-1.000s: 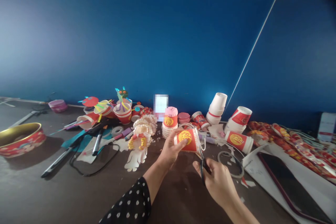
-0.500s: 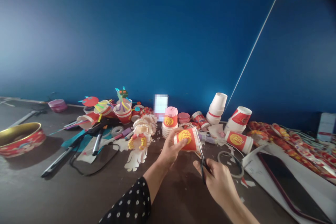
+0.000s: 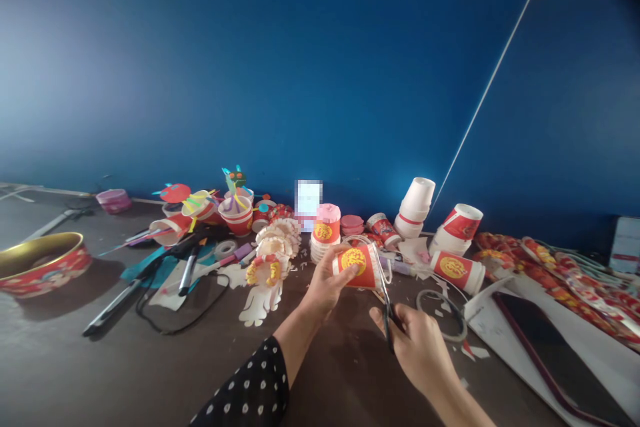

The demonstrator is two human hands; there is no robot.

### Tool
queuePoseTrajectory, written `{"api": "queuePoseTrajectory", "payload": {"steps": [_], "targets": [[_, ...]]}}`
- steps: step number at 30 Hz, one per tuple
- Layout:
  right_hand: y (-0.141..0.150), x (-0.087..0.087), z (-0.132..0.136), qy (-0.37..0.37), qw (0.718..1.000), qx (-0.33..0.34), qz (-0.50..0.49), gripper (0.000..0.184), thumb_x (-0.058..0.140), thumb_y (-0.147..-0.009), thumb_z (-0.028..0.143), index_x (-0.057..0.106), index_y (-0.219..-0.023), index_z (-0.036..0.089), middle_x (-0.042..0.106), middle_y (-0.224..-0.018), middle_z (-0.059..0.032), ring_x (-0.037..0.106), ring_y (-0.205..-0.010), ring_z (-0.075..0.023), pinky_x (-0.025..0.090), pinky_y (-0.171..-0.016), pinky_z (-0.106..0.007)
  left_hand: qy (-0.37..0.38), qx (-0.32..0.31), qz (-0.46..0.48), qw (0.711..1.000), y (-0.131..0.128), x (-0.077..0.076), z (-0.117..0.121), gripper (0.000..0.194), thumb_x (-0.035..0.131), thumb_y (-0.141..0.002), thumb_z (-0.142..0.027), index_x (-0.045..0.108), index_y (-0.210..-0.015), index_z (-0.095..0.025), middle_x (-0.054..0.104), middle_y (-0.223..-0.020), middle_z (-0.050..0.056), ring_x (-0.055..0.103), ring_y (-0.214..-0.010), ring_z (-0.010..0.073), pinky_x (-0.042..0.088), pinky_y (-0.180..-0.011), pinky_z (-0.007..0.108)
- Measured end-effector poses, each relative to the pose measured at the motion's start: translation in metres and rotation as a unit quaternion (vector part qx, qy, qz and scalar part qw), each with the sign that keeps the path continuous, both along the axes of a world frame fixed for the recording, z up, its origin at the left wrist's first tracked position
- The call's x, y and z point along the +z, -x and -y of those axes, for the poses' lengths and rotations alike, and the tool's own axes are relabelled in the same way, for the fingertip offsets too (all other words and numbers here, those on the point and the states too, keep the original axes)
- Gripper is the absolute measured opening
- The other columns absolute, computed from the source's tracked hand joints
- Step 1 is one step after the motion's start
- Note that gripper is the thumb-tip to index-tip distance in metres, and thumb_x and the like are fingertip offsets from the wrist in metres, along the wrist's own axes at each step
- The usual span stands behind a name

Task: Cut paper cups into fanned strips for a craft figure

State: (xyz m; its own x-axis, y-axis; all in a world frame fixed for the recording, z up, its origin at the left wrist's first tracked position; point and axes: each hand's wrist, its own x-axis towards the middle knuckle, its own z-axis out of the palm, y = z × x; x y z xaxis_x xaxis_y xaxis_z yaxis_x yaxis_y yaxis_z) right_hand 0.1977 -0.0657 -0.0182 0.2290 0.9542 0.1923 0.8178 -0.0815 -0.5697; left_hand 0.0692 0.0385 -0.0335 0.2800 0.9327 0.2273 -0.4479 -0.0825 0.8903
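- Left hand point(image 3: 327, 287) curled closed round a red paper cup point(image 3: 357, 268), thumb lying across the cup's wall beside a round yellow emblem, cup tilted on its side and lifted off the table
- Right hand point(image 3: 417, 347) closed on the black-handled scissors point(image 3: 387, 320), the slim steel blades reaching up to the cup's right end; touching it or just beside it, cannot tell
- Cup sits between the 2 hands, in front of a stack of white paper cups point(image 3: 324, 233) topped by a pink one
- Just right of the scissors, a thin curled paper ring point(image 3: 443, 315) and small white scraps lie on the dark table point(image 3: 150, 373)
- Left of the hands, a flat paper cut-out shaped like a hand point(image 3: 257, 307) and a clear tape roll point(image 3: 225, 248)
- Further right, a black phone point(image 3: 540, 340) on a white sheet point(image 3: 480, 320)
- Against the earlier frames, both grips and the cup look the same, and the whole scene sits slightly further right in view
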Motion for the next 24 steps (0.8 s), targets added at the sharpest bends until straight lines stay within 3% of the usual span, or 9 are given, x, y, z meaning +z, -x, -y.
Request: {"api": "queuePoseTrajectory", "payload": {"steps": [24], "targets": [[-0.001,0.002,0.0,-0.022,1.0,-0.001,-0.002,0.043,0.045,-0.076,0.052,0.038,-0.048,0.02,0.045,-0.041,0.0041,0.036,-0.04,-0.0089,0.024,-0.042,-0.02,0.05,-0.043,0.029,0.997,-0.001,0.009,0.01,0.034,0.071,-0.06,-0.025,0.055,-0.088,-0.018,0.056,-0.08,0.0,0.051,-0.069,0.01,0.039,-0.066,0.022]]}}
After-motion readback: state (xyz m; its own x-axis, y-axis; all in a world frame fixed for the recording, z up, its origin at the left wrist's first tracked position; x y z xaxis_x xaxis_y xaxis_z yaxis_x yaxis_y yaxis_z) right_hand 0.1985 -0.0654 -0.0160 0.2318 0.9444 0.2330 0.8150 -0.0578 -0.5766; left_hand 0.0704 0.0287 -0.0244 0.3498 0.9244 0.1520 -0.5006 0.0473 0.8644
